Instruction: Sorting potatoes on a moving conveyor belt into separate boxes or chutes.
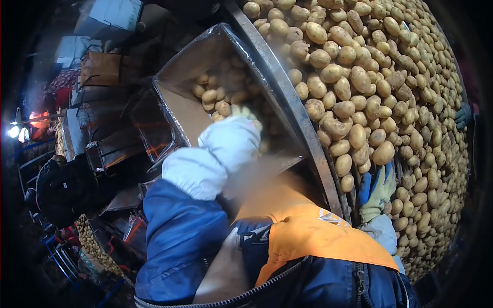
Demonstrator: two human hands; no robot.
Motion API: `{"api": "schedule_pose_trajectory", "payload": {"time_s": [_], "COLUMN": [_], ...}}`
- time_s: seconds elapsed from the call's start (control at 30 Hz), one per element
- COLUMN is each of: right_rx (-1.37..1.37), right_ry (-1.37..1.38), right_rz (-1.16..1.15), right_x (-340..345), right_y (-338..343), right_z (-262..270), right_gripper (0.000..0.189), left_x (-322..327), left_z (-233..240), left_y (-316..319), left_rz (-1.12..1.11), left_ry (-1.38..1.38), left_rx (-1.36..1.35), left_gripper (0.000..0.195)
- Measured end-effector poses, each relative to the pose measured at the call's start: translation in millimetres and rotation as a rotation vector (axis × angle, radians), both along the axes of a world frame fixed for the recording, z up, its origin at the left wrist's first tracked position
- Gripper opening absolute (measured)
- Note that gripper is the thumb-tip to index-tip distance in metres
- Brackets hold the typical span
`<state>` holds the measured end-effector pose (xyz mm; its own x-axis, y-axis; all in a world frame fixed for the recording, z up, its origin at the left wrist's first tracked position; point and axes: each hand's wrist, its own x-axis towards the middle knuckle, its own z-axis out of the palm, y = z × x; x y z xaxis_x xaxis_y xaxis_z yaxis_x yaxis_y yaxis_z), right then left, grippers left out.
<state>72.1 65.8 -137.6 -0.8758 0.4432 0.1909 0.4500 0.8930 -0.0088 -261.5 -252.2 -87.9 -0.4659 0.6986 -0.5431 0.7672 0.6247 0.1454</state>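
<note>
Potatoes [358, 104] cover a broad metal-edged sorting table [283, 88] on the right. Against its edge stands an open cardboard box [181, 109] lined with clear plastic, with potatoes [215, 96] inside. My left hand [246, 115], in a pale glove below a light sleeve cover, reaches down into the box beside those potatoes; its fingers are blurred and partly hidden. My right hand [377, 190], in a pale and blue work glove, lies on the table against the near potatoes, fingers extended and somewhat apart. Nothing shows in its grasp.
A person's gloved hand [462, 115] rests at the table's far edge. Stacked cartons [111, 17] and more plastic-lined boxes [152, 131] stand on the left. A person in dark clothing [67, 188] is at the lower left, near another strip of potatoes [96, 244].
</note>
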Motion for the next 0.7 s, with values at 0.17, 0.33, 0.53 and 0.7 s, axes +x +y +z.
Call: {"api": "schedule_pose_trajectory", "payload": {"time_s": [0.17,0.33,0.53,0.7], "right_rx": [-0.013,-0.02,-0.048,-0.068], "right_ry": [0.02,0.032,0.015,0.11], "right_rz": [-0.015,-0.019,0.043,0.009], "right_x": [-2.0,-8.5,-19.4,-13.0], "right_y": [-3.8,-7.0,-5.1,-6.9], "right_z": [8.1,9.3,25.1,9.4], "right_gripper": [0.036,0.036,0.037,0.041], "left_x": [-46.2,-89.5,-20.7,19.8], "left_z": [-11.1,-5.6,-52.8,19.2], "left_y": [-15.8,-44.9,-18.0,12.1], "left_rz": [0.151,0.275,0.06,-0.072], "left_ry": [0.224,0.299,-0.153,-0.197], "left_rx": [-0.088,-0.099,0.036,-0.232], "left_gripper": [0.032,0.032,0.038,0.039]}}
